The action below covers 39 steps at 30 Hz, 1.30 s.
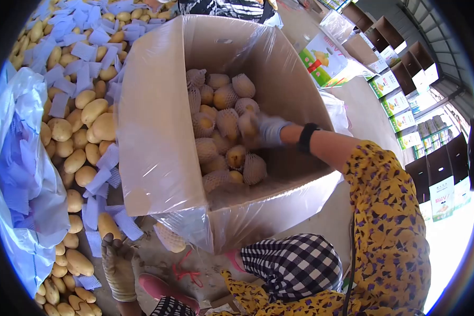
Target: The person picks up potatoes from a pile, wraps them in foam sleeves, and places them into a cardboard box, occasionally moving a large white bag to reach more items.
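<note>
A large cardboard box (158, 126) wrapped in clear film stands open in front of me. Inside it lie several potatoes in white foam nets (227, 124). My right hand (271, 131), in a pale glove and blurred by motion, is inside the box beside a netted potato (248, 125); its fingers are too smeared to read. At the lower left, my left hand (117, 268), in a dirty pale glove, has its fingertips near a bare potato (108, 226) on the pile. Its fingers look apart, with nothing held between them.
Loose potatoes (95, 111) and bluish foam nets (84, 51) cover the floor at left, beside a plastic bag of nets (23, 158). One netted potato (168, 237) lies under the box's near edge. Printed cartons (384, 83) stand at right.
</note>
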Each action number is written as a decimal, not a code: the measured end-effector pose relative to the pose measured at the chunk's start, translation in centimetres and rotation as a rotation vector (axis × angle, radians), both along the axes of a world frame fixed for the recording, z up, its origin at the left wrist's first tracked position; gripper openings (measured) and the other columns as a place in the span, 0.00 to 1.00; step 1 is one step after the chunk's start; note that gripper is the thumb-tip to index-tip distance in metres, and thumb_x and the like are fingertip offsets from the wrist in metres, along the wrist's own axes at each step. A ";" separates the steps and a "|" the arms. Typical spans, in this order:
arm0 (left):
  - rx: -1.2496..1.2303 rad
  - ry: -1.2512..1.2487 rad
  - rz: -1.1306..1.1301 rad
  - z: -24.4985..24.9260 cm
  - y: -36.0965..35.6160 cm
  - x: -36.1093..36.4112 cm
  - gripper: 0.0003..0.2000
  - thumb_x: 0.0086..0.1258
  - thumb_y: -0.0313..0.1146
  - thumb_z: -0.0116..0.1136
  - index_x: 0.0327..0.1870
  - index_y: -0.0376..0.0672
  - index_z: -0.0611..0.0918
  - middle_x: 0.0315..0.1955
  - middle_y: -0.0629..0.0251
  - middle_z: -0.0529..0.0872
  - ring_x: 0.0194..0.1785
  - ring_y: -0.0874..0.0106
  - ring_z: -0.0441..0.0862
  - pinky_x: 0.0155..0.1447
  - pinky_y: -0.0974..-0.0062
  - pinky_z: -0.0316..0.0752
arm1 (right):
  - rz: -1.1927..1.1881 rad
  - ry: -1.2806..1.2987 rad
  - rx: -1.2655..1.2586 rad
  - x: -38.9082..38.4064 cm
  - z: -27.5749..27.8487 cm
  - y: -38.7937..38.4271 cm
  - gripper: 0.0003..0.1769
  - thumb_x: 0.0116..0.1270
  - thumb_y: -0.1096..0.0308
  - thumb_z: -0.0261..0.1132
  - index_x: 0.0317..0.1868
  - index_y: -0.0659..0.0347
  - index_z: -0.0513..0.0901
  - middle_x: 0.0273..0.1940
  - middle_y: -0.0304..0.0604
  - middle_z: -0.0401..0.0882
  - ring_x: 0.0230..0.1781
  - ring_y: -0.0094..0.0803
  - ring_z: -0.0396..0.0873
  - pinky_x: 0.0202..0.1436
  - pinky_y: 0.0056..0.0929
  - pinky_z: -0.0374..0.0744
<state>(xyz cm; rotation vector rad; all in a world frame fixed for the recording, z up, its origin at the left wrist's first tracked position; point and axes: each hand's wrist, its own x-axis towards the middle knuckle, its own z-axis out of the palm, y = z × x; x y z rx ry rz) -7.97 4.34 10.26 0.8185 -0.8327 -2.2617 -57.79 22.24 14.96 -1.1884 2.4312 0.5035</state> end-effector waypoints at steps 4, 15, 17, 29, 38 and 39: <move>0.028 -0.042 -0.102 -0.8 0.0 -0.7 0.26 0.69 0.42 0.59 0.64 0.42 0.69 0.43 0.69 0.74 0.44 0.77 0.72 0.50 0.76 0.68 | -0.009 -0.030 0.194 2.0 -2.2 1.4 0.40 0.64 0.48 0.62 0.69 0.62 0.61 0.72 0.60 0.56 0.58 0.56 0.76 0.61 0.40 0.74; -0.450 -0.875 0.453 -5.1 -3.3 11.3 0.16 0.68 0.25 0.60 0.57 0.37 0.76 0.45 0.65 0.82 0.50 0.74 0.78 0.56 0.76 0.73 | -0.002 -0.296 -0.407 1.2 6.1 -3.7 0.23 0.68 0.70 0.59 0.62 0.71 0.74 0.59 0.51 0.77 0.59 0.40 0.75 0.65 0.32 0.71; -0.582 -1.031 0.694 -5.9 -4.9 15.8 0.17 0.67 0.24 0.60 0.57 0.37 0.76 0.45 0.64 0.82 0.48 0.73 0.78 0.55 0.76 0.74 | 0.001 -0.311 -0.528 2.0 6.6 -4.1 0.23 0.69 0.70 0.59 0.62 0.70 0.74 0.60 0.52 0.77 0.60 0.40 0.75 0.66 0.33 0.70; 0.170 -0.352 1.340 -6.8 -18.9 32.4 0.38 0.67 0.55 0.59 0.71 0.40 0.62 0.67 0.50 0.66 0.67 0.60 0.66 0.66 0.63 0.67 | -0.083 -0.338 -0.799 0.0 9.1 0.4 0.17 0.68 0.74 0.58 0.57 0.66 0.77 0.51 0.43 0.79 0.53 0.33 0.75 0.63 0.29 0.70; 0.307 -0.543 1.554 -5.3 -22.6 31.8 0.30 0.65 0.47 0.66 0.62 0.36 0.72 0.54 0.57 0.80 0.53 0.65 0.79 0.54 0.63 0.74 | -0.297 -0.320 -0.756 1.9 10.1 1.4 0.17 0.68 0.72 0.60 0.57 0.63 0.77 0.49 0.37 0.78 0.44 0.25 0.76 0.46 0.23 0.76; 0.252 -0.317 1.620 -5.8 -22.6 31.7 0.26 0.62 0.42 0.70 0.53 0.31 0.77 0.45 0.58 0.84 0.41 0.68 0.83 0.45 0.70 0.77 | -0.274 -0.309 -0.713 2.5 10.3 1.3 0.17 0.68 0.72 0.60 0.57 0.62 0.77 0.49 0.37 0.78 0.44 0.24 0.76 0.46 0.23 0.76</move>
